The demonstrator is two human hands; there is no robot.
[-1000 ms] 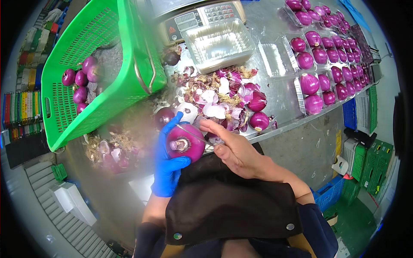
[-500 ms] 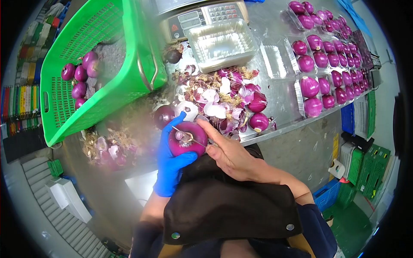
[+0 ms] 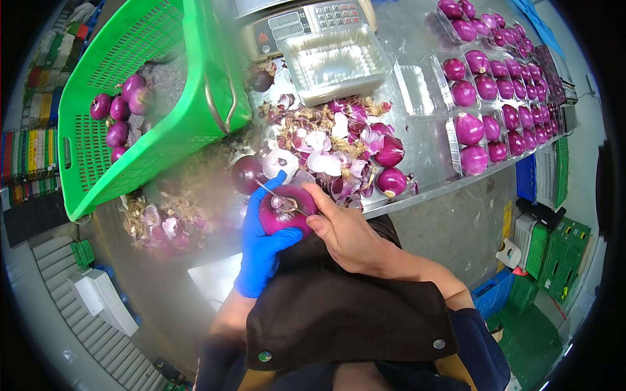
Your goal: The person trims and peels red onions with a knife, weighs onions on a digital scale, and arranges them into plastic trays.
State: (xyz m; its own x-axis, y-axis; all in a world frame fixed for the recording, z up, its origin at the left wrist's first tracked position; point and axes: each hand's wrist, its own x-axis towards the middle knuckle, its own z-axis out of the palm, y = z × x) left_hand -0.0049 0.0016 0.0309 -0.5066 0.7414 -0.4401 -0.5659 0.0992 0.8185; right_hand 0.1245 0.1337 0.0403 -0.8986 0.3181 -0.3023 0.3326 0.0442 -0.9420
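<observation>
While the gloved left hand grasps the onion, on the wearer's side of the skin pile, the bare right hand grips the knife across its top; slipping on smooth skin, it could nick the left hand

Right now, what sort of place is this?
Probably a produce packing room: a digital scale on a metal table, clear trays filled with red onions, and green plastic crates off to the right.
</observation>
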